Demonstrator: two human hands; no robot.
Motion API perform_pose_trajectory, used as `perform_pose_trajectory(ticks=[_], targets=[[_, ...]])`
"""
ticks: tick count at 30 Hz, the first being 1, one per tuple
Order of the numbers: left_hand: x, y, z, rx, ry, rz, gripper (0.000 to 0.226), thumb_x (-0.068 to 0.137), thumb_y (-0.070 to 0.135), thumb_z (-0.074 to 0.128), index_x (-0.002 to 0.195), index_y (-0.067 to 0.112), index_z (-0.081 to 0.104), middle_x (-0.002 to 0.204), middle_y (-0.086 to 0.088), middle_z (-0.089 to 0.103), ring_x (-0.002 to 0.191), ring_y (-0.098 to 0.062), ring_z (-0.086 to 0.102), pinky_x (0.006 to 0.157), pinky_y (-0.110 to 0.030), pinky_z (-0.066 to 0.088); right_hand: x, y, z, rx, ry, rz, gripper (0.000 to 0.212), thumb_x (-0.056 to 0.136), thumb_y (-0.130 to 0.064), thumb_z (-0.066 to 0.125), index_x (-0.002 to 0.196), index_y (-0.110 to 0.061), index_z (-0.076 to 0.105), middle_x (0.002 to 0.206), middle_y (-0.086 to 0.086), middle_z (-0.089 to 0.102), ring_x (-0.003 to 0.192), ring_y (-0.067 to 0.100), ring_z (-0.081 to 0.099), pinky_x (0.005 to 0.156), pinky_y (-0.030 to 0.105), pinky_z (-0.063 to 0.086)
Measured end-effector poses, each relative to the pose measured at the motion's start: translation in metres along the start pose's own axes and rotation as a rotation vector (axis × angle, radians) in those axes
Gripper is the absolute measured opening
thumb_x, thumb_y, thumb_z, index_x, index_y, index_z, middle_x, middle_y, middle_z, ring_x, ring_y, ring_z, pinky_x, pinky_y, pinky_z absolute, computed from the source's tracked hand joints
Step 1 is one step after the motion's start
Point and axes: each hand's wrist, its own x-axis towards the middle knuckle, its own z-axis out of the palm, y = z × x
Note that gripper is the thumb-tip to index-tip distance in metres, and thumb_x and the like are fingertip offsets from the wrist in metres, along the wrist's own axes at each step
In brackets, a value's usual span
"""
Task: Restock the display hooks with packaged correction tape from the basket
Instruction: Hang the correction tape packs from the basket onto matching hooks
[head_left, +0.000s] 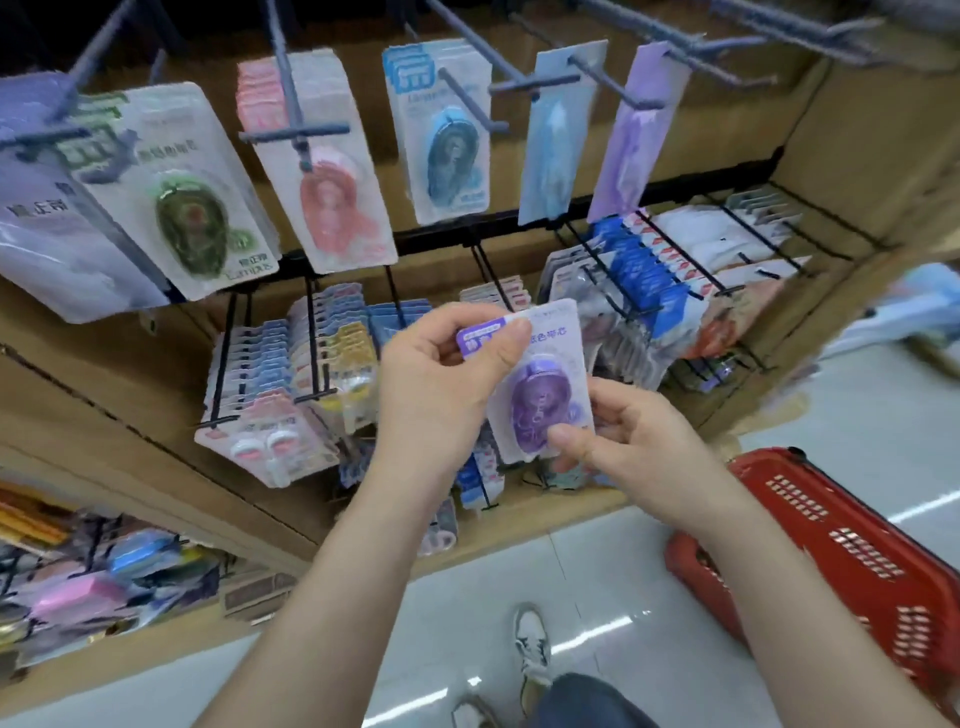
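Purple correction tape pack (540, 384) held between both hands. Left hand (441, 379) fingers pinch its top corner; right hand (634, 441) fingers pinch its bottom edge. Red basket (852, 561) below right fingers, on floor.

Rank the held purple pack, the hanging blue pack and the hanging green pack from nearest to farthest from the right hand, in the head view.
1. purple pack: pinched at its lower edge by the right hand.
2. blue pack: on an upper hook, above and left of the hand.
3. green pack: on an upper hook, far left.
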Motion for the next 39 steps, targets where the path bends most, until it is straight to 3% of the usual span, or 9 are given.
perform_pose_trajectory(ticks=[4, 9, 11, 15, 21, 25, 28, 33, 39], targets=[[0.002, 0.006, 0.044, -0.102, -0.121, -0.035, 0.011, 0.087, 0.009, 0.070, 0.082, 0.018, 0.070, 0.067, 0.011, 0.068, 0.064, -0.002, 0.059, 0.062, -0.018, 0.050, -0.019, 0.004, -0.029, 0.081, 0.187, -0.043, 0.006, 0.088, -0.017, 0.071, 0.093, -0.018, 0.068, 0.079, -0.006, 0.072, 0.068, 0.008, 0.065, 0.064, 0.021, 0.053], [0.012, 0.018, 0.103, -0.130, -0.190, 0.043, 0.010, 0.091, 0.008, 0.066, 0.085, 0.013, 0.072, 0.074, 0.009, 0.071, 0.069, -0.002, 0.061, 0.066, -0.019, 0.050, -0.023, -0.002, -0.064, 0.272, 0.336, -0.090, 0.011, 0.091, -0.028, 0.066, 0.085, -0.023, 0.074, 0.079, 0.000, 0.072, 0.070, 0.013, 0.068, 0.066, 0.021, 0.055], [0.018, 0.023, 0.125, -0.148, -0.202, 0.061, 0.013, 0.093, 0.006, 0.063, 0.085, 0.013, 0.071, 0.072, 0.010, 0.071, 0.066, 0.000, 0.062, 0.062, -0.017, 0.050, -0.020, -0.006, -0.081, 0.333, 0.376, -0.092, 0.022, 0.090, -0.033, 0.058, 0.079, -0.024, 0.076, 0.079, 0.003, 0.072, 0.069, 0.017, 0.069, 0.065, 0.023, 0.055], [0.034, 0.027, 0.167, -0.065, -0.168, 0.117, 0.013, 0.094, 0.013, 0.064, 0.084, 0.018, 0.072, 0.076, 0.008, 0.072, 0.069, -0.004, 0.062, 0.065, -0.022, 0.052, -0.008, -0.014, -0.124, 0.300, 0.449, -0.113, 0.026, 0.099, -0.025, 0.049, 0.086, -0.015, 0.071, 0.076, 0.002, 0.073, 0.064, 0.016, 0.069, 0.064, 0.026, 0.058], [0.055, 0.031, 0.237, -0.048, -0.060, 0.132, 0.016, 0.098, 0.021, 0.060, 0.092, 0.012, 0.072, 0.086, -0.002, 0.074, 0.082, -0.017, 0.069, 0.074, -0.046, 0.057, 0.012, -0.025, -0.193, 0.274, 0.434, -0.119, 0.024, 0.102, -0.024, 0.050, 0.092, -0.015, 0.070, 0.079, 0.008, 0.071, 0.062, 0.018, 0.068, 0.057, 0.026, 0.056], [0.075, 0.034, 0.269, -0.020, 0.051, 0.191, 0.012, 0.096, 0.018, 0.063, 0.088, 0.016, 0.071, 0.084, -0.002, 0.073, 0.082, -0.019, 0.068, 0.075, -0.054, 0.056, 0.026, -0.030, -0.223, 0.287, 0.384, -0.092, 0.022, 0.102, -0.027, 0.051, 0.094, -0.016, 0.069, 0.077, 0.012, 0.068, 0.057, 0.013, 0.068, 0.048, 0.018, 0.050], [0.089, 0.031, 0.281, 0.027, 0.138, 0.225, 0.012, 0.096, 0.018, 0.063, 0.087, 0.019, 0.070, 0.083, -0.004, 0.072, 0.080, -0.018, 0.067, 0.074, -0.050, 0.056, 0.036, -0.032, -0.234, 0.286, 0.331, -0.077, 0.023, 0.103, -0.025, 0.051, 0.092, -0.015, 0.068, 0.073, 0.007, 0.064, 0.051, 0.011, 0.067, 0.046, 0.016, 0.048], [0.098, 0.022, 0.291, 0.035, 0.198, 0.225, 0.010, 0.096, 0.015, 0.063, 0.088, 0.017, 0.067, 0.083, -0.005, 0.071, 0.078, -0.017, 0.065, 0.070, -0.040, 0.053, 0.040, -0.031, -0.244, 0.311, 0.270, -0.031, 0.024, 0.103, -0.026, 0.050, 0.086, -0.018, 0.065, 0.073, 0.018, 0.064, 0.044, 0.007, 0.062, 0.038, 0.012, 0.039], [0.110, 0.016, 0.297, -0.081, 0.241, 0.139, 0.008, 0.099, 0.010, 0.058, 0.095, 0.010, 0.064, 0.082, -0.002, 0.073, 0.078, -0.014, 0.068, 0.069, -0.032, 0.055, 0.053, -0.028, -0.252, 0.310, 0.249, -0.012, 0.021, 0.102, -0.026, 0.052, 0.088, -0.016, 0.066, 0.056, 0.004, 0.063, 0.040, 0.009, 0.059, 0.037, 0.015, 0.040]])
